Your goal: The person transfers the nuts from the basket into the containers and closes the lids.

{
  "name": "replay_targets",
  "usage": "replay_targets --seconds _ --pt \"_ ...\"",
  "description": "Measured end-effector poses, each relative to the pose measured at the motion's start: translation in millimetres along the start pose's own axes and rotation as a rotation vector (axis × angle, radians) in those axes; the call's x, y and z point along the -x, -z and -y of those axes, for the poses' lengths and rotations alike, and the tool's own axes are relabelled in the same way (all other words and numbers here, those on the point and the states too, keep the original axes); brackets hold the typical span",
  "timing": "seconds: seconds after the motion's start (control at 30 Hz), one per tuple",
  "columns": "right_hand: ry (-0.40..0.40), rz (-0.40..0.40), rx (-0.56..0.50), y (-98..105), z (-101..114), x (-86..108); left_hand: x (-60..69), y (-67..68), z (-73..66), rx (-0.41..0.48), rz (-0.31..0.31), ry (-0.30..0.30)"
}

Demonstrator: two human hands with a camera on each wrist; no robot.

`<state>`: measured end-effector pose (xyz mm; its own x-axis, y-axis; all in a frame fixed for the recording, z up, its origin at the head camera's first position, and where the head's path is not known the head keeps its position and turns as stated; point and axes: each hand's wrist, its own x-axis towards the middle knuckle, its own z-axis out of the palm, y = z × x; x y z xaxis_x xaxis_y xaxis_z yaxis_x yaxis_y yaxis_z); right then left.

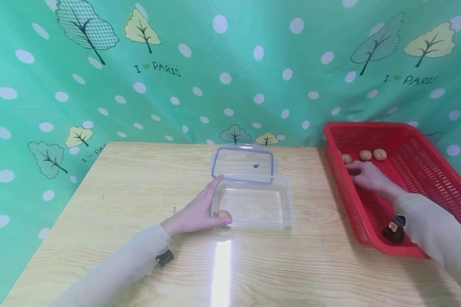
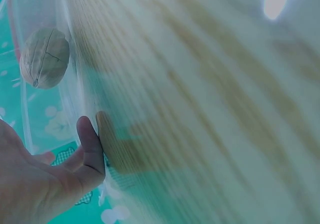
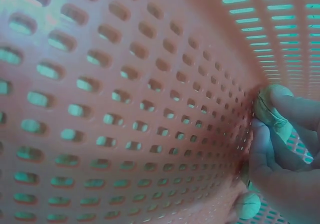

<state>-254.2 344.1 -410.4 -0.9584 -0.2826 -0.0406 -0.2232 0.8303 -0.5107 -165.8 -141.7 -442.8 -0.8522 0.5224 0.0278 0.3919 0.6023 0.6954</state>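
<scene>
1. Red basket (image 1: 354, 213) — it surrounds our right grip.
2. Clear container (image 1: 253, 207) — just beside our left hand (image 1: 199, 213), spread, apparently gripping nothing.
3. Our right hand (image 1: 370, 175): nearly closed, pinching; we judge this the picking-up step.
4. Walnut (image 3: 271, 113): between those fingertips; lifting calls for clearing the wall.

Clear container (image 1: 253, 205) holds 1 tan walnut (image 2: 45, 58); red basket (image 1: 369, 135) holds several more.

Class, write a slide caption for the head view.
Left hand at a clear container with one walnut inside; right hand in a red basket of walnuts.
</scene>
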Motion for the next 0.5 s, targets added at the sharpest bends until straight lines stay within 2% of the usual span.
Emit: replay_targets --seconds 0.1,0.3,0.5 --pt "-0.009 -0.009 0.006 1.1 1.9 -0.9 0.1 0.4 -0.7 0.004 -0.002 -0.004" --pt "-0.026 0.026 0.017 4.7 4.4 0.8 0.3 -0.1 -0.7 0.009 -0.003 0.003" --pt "-0.067 0.021 -0.031 10.6 10.9 5.4 0.7 0.0 0.8 0.011 -0.003 0.006"
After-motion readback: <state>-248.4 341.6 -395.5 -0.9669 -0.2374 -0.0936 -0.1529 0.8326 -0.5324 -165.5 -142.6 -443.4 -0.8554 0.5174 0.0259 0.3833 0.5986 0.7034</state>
